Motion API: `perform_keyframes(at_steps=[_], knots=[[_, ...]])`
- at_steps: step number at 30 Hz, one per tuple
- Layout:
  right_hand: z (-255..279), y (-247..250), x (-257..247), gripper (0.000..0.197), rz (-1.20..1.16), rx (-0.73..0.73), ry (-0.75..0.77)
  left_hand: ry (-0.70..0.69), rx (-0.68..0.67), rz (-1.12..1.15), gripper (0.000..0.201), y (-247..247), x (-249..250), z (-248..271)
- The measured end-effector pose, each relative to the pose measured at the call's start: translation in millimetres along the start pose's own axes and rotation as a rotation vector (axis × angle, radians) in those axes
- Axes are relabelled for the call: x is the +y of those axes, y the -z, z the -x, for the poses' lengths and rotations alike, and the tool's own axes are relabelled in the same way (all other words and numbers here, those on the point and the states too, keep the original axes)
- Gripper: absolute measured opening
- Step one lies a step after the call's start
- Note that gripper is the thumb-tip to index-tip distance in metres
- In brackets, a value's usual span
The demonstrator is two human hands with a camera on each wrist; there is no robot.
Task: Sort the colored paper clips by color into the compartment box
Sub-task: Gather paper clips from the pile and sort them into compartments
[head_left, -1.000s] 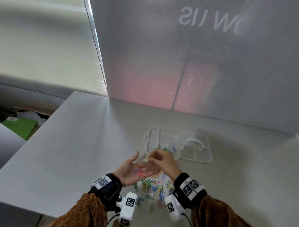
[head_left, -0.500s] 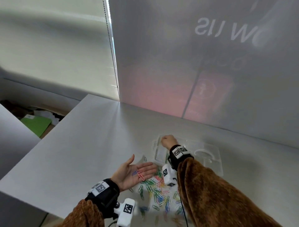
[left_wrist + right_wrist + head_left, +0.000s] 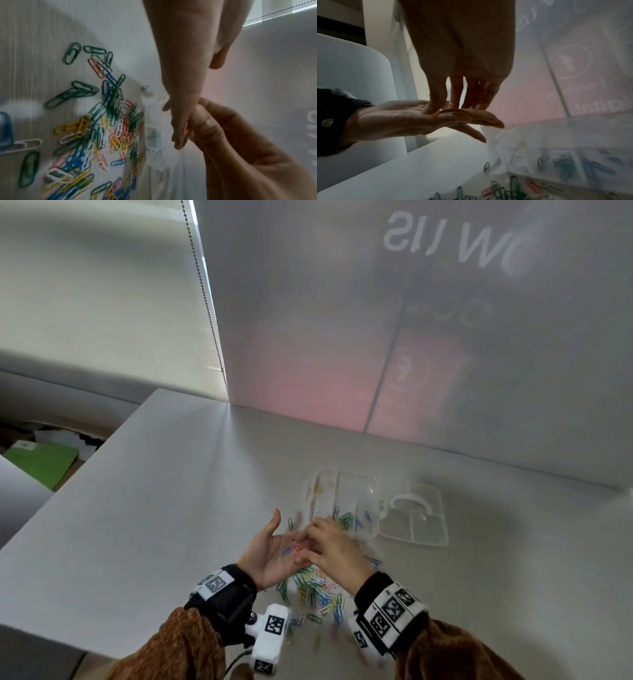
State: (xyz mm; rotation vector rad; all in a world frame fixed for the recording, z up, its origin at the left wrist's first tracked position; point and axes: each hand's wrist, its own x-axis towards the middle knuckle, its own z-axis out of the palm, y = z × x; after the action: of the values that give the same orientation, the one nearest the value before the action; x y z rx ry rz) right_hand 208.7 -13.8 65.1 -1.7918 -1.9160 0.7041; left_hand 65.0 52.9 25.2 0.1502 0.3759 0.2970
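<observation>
My left hand (image 3: 270,546) lies palm up and flat above the table, with a bluish clip (image 3: 287,551) and a pink clip (image 3: 301,549) lying on it. My right hand (image 3: 317,546) reaches into that palm, and its thumb and forefinger pinch the pink clip (image 3: 437,113), also seen as the pink clip (image 3: 186,129) in the left wrist view. Under both hands lies the mixed pile of coloured clips (image 3: 315,590). Just beyond stands the clear compartment box (image 3: 346,487), open, holding green clips (image 3: 346,518), blue clips (image 3: 364,517) and yellow clips (image 3: 318,487) in separate cells.
The box's clear lid (image 3: 414,518) lies open flat to the right. A single green clip (image 3: 290,523) sits on the table left of the box. A frosted panel (image 3: 376,337) stands behind the table; the table's left edge (image 3: 102,460) drops to a lower surface.
My right hand has come back from the box's far left cell to my left palm and now pinches the pink clip. The left hand has stayed palm up.
</observation>
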Motion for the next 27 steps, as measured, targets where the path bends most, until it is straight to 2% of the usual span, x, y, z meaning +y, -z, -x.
perform_keyframes(at_steps=[4, 8, 11, 13, 15, 17, 18, 19, 20, 22, 23, 24, 27], knots=[[10.9, -3.0, -1.5, 0.019, -0.090, 0.094, -0.036, -0.003, 0.027, 0.072, 0.087, -0.6, -4.2, -2.9], [15.0, -12.1, 3.5, 0.008, -0.244, 0.125, -0.118, 0.020, 0.018, 0.111, 0.094, -1.2, -7.2, -1.9], [14.6, -17.0, 8.4, 0.020, -0.345, 0.098, -0.173, 0.028, -0.008, 0.102, 0.095, -0.4, -9.3, -1.7], [14.1, -13.5, 10.2, 0.017, -0.519, 0.072, -0.237, 0.053, -0.007, 0.088, 0.096, -0.3, -9.4, 0.1], [13.5, -4.5, 16.4, 0.007, -0.739, 0.112, -0.288, 0.066, 0.072, 0.033, 0.092, -4.3, -6.1, 5.8], [10.5, 7.5, 27.8, 0.010, -0.917, 0.207, -0.346, 0.096, 0.255, -0.052, 0.080, -5.1, -2.6, 10.0], [6.7, 13.9, 35.3, 0.012, -0.973, 0.250, -0.384, 0.150, 0.343, -0.159, 0.067, -2.2, -1.0, 8.3], [1.2, 19.9, 44.0, 0.011, -0.992, 0.286, -0.427, 0.227, 0.440, -0.386, 0.051, -2.1, -0.9, 7.4], [-5.2, 26.3, 52.8, 0.009, -0.987, 0.314, -0.462, 0.309, 0.534, -0.708, 0.039, -3.0, -1.8, 8.2], [-22.6, 35.3, 75.3, 0.004, -0.955, 0.354, -0.521, 0.451, 0.699, -1.385, 0.032, -6.8, -2.7, 9.3], [-32.0, 39.0, 85.6, 0.004, -0.942, 0.370, -0.548, 0.509, 0.732, -1.650, 0.028, -8.7, -2.0, 8.0], [-41.4, 41.5, 95.5, 0.007, -0.934, 0.388, -0.572, 0.560, 0.747, -1.835, 0.024, -9.5, -0.9, 6.8], [-67.4, 47.5, 116.7, 0.021, -0.897, 0.460, -0.654, 0.639, 0.745, -2.074, 0.034, -15.1, 4.2, -3.9]])
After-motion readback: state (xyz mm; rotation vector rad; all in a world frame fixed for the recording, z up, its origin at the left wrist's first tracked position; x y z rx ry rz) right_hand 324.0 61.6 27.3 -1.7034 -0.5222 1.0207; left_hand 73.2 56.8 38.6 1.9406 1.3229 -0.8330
